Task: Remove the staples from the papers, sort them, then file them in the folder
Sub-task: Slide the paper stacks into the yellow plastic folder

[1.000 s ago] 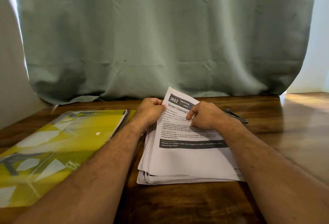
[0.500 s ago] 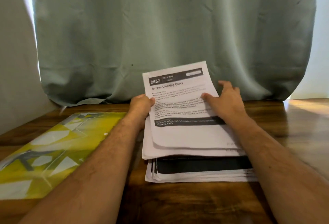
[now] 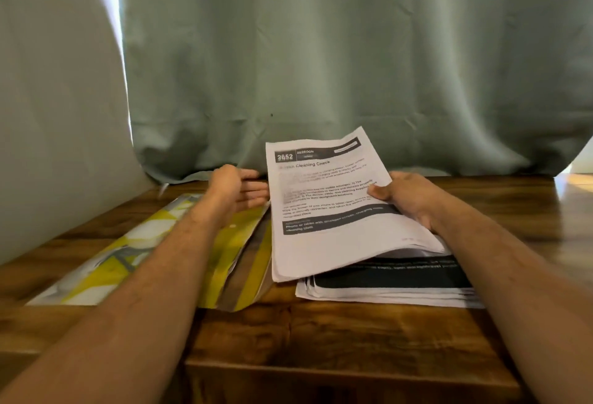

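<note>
Gripping lifted papers (image 3: 324, 211), right hand (image 3: 407, 198) sits beside the folder (image 3: 160, 243); left hand (image 3: 234, 190) fingers relaxed.

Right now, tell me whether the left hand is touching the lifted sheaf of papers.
Apart. The head view shows the left hand open above the yellow folder, its fingertips short of the sheaf, which the right hand grips alone.

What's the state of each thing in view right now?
Right hand: grips lifted sheets
Left hand: open, fingers straight, over the folder's far edge
Lifted sheets: raised off the stack, tilted
Paper stack: flat on table
Folder: lying flat, cover slightly raised
</note>
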### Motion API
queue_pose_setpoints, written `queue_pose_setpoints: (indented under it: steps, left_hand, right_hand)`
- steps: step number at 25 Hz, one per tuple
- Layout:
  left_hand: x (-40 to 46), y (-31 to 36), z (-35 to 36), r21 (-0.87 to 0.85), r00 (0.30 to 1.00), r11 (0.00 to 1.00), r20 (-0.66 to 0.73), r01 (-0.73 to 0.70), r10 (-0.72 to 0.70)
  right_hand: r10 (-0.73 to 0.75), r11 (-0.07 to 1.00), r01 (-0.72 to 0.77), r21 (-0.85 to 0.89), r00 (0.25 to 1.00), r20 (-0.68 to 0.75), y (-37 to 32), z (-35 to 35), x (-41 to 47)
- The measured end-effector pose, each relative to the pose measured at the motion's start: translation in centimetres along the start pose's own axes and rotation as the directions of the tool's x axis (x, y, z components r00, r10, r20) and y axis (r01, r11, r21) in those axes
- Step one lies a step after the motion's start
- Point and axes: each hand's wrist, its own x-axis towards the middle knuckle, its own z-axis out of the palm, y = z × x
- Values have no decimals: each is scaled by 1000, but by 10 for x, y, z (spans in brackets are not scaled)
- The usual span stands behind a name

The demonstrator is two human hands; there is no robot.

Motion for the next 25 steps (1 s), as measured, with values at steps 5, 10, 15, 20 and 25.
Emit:
queue_pose_setpoints:
  steps: [5, 10, 15, 20, 25]
  left_hand:
    - [-1, -26, -30, 839, 994, 537, 105, -90, 3]
    - [-3, -17, -33, 910, 996, 407, 87, -75, -10]
    - [-8, -14, -32, 880, 978, 462, 17, -113, 207]
    - [-6, -8, -31, 864, 906, 501, -168, -55, 389]
    - [-11, -3, -32, 775, 918, 629, -197, -69, 343]
  right_hand:
    - [68, 976, -71, -207, 997, -23, 5, 1, 5]
    - [116, 953, -105, -284, 993, 25, 6, 2, 4]
    - [163, 941, -159, -298, 987, -12, 8, 8, 9]
    - [174, 955, -175, -238, 984, -27, 4, 15, 4]
    - [183, 973, -194, -128, 979, -96, 1, 12, 2]
